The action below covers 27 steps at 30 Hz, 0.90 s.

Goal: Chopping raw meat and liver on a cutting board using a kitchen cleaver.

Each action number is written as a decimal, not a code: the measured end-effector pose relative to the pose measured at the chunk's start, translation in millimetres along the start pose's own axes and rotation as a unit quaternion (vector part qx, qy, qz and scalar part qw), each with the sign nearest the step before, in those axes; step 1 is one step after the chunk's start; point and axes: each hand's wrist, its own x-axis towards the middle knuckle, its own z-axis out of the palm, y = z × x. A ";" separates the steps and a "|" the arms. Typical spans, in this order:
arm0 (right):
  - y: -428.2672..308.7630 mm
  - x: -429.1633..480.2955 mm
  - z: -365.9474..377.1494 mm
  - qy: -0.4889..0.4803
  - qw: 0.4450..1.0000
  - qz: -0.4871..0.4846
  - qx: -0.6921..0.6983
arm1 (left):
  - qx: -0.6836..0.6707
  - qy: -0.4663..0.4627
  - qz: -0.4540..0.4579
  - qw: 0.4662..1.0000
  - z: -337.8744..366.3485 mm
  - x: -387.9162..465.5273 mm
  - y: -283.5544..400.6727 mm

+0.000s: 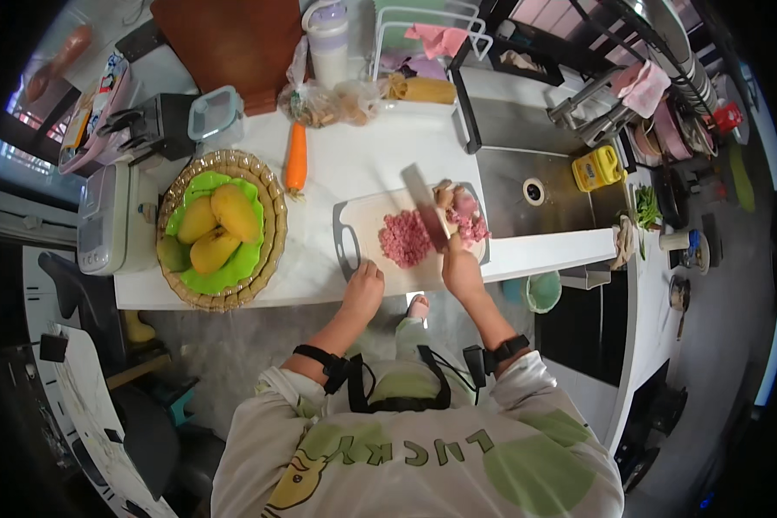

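Note:
My right hand [463, 269] grips the handle of a cleaver [425, 204]. The broad blade is blurred and crosses the cutting board [408, 278] between two portions of meat. Finely chopped pink meat [405, 239] lies in a heap to the left of the blade. On its right are larger pieces of raw meat [466, 207], partly behind the blade and hand. With fingers curled, my left hand [366, 285] holds the board's near left corner, below the grey handle cutout.
A carrot [296, 158] and a bowl of mangoes [226, 220] are left of the board. Behind stand a lidded glass container [215, 115], plastic bags [324, 103] and a tumbler [327, 45]. A sink [511, 201] with a yellow bottle [597, 168] adjoins the counter at right.

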 end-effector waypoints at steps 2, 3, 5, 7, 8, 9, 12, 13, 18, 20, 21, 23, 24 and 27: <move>1.1 1.3 2.3 -0.013 1.000 0.012 -0.002 | 0.007 -0.003 -0.009 1.000 -4.3 -5.0 4.0; 5.2 6.8 7.0 -0.027 0.999 0.011 -0.018 | -0.006 -0.009 -0.007 1.000 -5.7 -2.8 2.3; 16.2 2.7 8.3 -0.034 0.999 0.007 -0.009 | -0.020 -0.014 -0.004 1.000 -6.6 -1.2 0.6; 18.3 1.0 7.8 -0.048 0.999 0.001 0.000 | 0.030 0.042 0.018 0.998 -4.3 -8.7 6.7; 18.8 5.2 8.1 -0.036 0.999 -0.002 -0.001 | 0.029 0.041 0.015 0.999 -2.5 -7.9 6.3; 18.0 9.0 8.4 -0.022 1.000 -0.003 -0.001 | 0.026 0.028 0.012 0.999 -5.9 -3.3 3.5; 16.4 2.1 6.2 -0.037 0.999 -0.009 -0.001 | 0.026 0.024 0.013 0.999 -4.2 -7.2 3.9; 14.0 1.4 4.0 -0.065 0.998 -0.016 0.000 | 0.031 0.034 0.017 0.999 -2.2 -7.6 3.8; 17.2 5.5 1.1 -0.003 1.000 0.019 0.009 | 0.009 -0.008 -0.005 1.000 -6.3 -3.1 4.8; 13.1 0.0 -0.1 -0.035 0.999 -0.009 0.012 | 0.004 -0.018 -0.009 1.000 -6.3 0.3 0.8; 11.8 -6.2 -1.6 -0.055 0.998 -0.020 0.013 | 0.003 -0.003 -0.008 1.000 -6.7 -3.3 3.4; 14.6 -3.1 1.5 -0.022 0.999 -0.019 0.031 | 0.001 0.011 -0.008 1.000 -6.9 -7.9 8.3; 16.3 6.8 4.9 -0.040 0.999 -0.021 0.010 | 0.003 0.008 -0.002 1.000 -8.2 -3.7 5.7; 15.4 8.7 3.6 -0.068 0.997 -0.015 -0.022 | 0.029 0.039 0.017 0.999 -4.0 -4.7 4.8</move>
